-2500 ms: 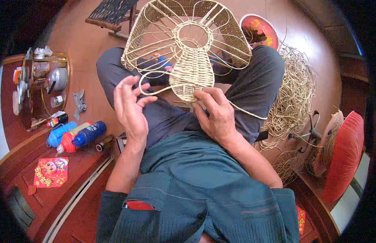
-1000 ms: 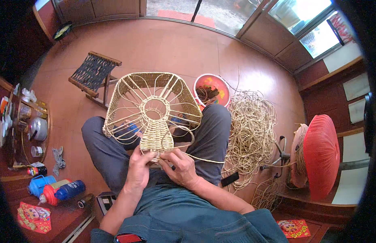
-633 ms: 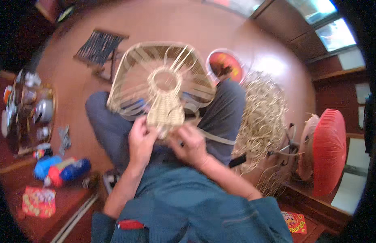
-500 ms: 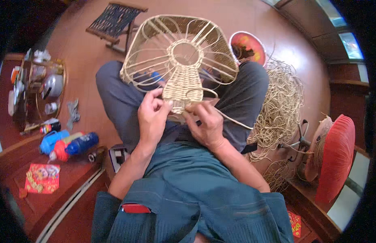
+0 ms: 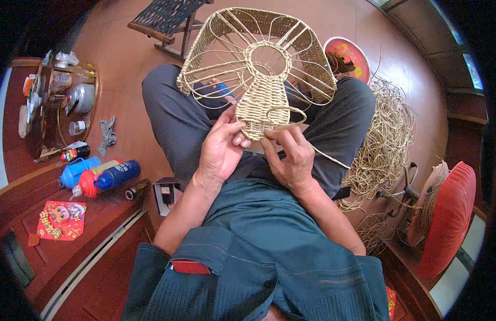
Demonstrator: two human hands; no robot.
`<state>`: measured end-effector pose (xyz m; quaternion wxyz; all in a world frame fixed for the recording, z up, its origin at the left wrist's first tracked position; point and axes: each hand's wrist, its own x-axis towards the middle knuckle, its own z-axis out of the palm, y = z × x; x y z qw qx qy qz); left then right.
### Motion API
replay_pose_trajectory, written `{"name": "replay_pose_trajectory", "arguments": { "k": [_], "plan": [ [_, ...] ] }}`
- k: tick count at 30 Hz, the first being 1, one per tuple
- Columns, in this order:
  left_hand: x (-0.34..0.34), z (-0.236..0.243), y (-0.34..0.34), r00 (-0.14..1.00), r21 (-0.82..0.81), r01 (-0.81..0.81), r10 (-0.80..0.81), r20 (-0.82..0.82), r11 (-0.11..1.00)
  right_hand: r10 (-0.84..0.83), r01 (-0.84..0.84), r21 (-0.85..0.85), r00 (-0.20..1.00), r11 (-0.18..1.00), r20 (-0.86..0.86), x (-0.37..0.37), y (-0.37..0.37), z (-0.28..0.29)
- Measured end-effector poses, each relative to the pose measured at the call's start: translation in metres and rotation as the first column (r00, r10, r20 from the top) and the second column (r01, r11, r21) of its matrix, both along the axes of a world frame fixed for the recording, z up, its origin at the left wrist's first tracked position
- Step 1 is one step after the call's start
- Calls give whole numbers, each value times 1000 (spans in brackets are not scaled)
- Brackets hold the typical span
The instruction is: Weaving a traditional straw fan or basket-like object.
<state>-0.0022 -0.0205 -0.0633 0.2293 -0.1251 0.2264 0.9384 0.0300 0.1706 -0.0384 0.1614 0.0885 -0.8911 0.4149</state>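
A half-woven basket point(image 5: 325, 69) of pale twisted cord rests across my knees, its wall woven and its spokes spread from a round ring point(image 5: 267, 60). From that ring a densely woven tongue point(image 5: 263, 101) reaches toward me. My left hand point(image 5: 222, 147) grips the tongue's near left edge, palm partly turned up and fingertips curled at its lower end. At the near right edge my right hand point(image 5: 290, 158) pinches the weave with thumb and forefinger. A loose cord point(image 5: 332, 157) loops above the right hand and trails off to the right; its path at the fingertips is hidden.
A large heap of loose cord point(image 5: 384, 134) lies on the floor at right, near a red round-backed seat point(image 5: 448, 219). Beyond my right knee stands a red basin point(image 5: 360, 53). At left are several flasks point(image 5: 117, 175) and a shelf rack point(image 5: 58, 101). A folding stool point(image 5: 170, 21) stands at far left.
The whole scene has shifted right in the view. My left hand has turned more palm-up, its fingers curled under the tongue's end. My right hand still pinches the near right edge.
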Motion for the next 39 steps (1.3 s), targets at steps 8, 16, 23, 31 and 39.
{"name": "replay_pose_trajectory", "arguments": {
  "k": [8, 16, 23, 31, 39],
  "plan": [
    [12, 3, 4, 985, -118, -163, 169, 41, 979, -14, 18, 94, 999, 995, -43, -4, -2, 15],
    [12, 32, -63, 992, 6, -129, 129, 0, 992, 144, -135, 94, 985, 986, -98, -20, -20, 28],
    [5, 55, -109, 974, -322, -206, 224, 21, 924, 174, -161, 171, 983, 972, -61, -23, -24, 26],
    [-6, 48, -176, 886, -622, -298, 452, 102, 724, 142, -105, 250, 980, 962, -137, -25, -29, 9],
    [-14, 14, -328, 822, -736, -253, 541, 179, 628, 117, -67, 224, 969, 972, -218, -27, -40, -9]
  ]
}}
